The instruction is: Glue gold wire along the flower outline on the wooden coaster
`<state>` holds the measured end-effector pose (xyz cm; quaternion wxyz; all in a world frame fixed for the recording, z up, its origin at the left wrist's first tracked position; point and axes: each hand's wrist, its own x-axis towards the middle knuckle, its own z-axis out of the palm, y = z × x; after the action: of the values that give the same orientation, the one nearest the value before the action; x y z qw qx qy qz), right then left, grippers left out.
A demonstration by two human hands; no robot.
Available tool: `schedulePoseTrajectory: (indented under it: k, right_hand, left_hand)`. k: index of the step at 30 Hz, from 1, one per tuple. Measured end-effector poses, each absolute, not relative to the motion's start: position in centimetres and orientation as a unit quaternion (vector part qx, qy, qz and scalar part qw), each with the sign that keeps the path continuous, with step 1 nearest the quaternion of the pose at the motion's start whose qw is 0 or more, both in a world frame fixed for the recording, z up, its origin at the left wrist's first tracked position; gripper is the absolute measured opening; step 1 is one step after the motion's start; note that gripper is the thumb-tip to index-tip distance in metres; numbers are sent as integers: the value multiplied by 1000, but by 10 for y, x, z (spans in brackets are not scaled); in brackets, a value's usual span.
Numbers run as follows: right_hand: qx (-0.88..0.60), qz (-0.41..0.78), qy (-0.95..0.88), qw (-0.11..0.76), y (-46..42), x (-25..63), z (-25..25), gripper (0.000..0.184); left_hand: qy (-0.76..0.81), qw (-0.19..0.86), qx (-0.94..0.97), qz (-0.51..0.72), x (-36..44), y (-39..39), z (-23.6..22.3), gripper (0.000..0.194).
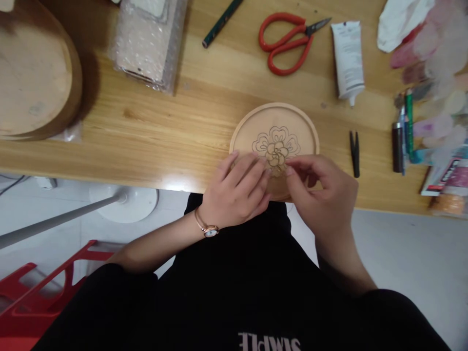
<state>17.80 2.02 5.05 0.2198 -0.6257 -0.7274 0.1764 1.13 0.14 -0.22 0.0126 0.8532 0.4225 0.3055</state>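
Wooden round tray (315, 136) beneath loosely spread left hand (234, 197); flower (277, 153) between it and pinching right hand (327, 192), pinched item unclear

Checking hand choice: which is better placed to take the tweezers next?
Probably the right hand: nearer the tweezers, though busy at the flower; the left hand is farther, at the tray.

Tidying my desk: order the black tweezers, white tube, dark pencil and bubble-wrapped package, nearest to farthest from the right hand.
1. Black tweezers, right of the right hand
2. White tube, beyond the tweezers
3. Dark pencil, ahead and left
4. Bubble-wrapped package, farther left
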Motion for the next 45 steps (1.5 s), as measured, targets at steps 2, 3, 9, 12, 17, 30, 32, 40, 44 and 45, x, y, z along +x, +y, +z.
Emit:
schedulePoseTrajectory:
  k: [2,3,9,12,17,30,32,40,44,45]
  right_hand:
    - [-631,157,-722,238,21,190,53,10]
    - [-641,133,-715,244,24,199,52,10]
    - [-775,-73,-608,155,67,276,29,44]
    - [-758,-44,-639,124,81,294,20,51]
    - [-709,27,-689,151,80,290,28,49]
    - [-483,519,-498,500,48,259,64,28]
    - [-466,536,-506,490,44,249,60,38]
    - [-528,319,-687,384,22,208,47,31]
    - [-554,349,-668,355,16,200,46,33]
    - [-563,356,-659,349,16,199,47,32]
  left_hand:
    - [424,2,853,306,12,2,-2,31]
    - [426,-7,852,306,12,2,-2,31]
    - [427,-28,848,313,13,3,-3,33]
    - [423,-23,849,316,14,3,-3,34]
    - [414,-27,851,322,13,4,-3,35]
    - [414,-25,852,318,13,5,-2,34]
    - [415,-23,853,315,13,5,-2,34]
    - [417,-19,854,312,13,5,-1,33]
    - [415,-18,855,310,13,5,0,34]
    - [416,-18,855,309,13,5,0,35]
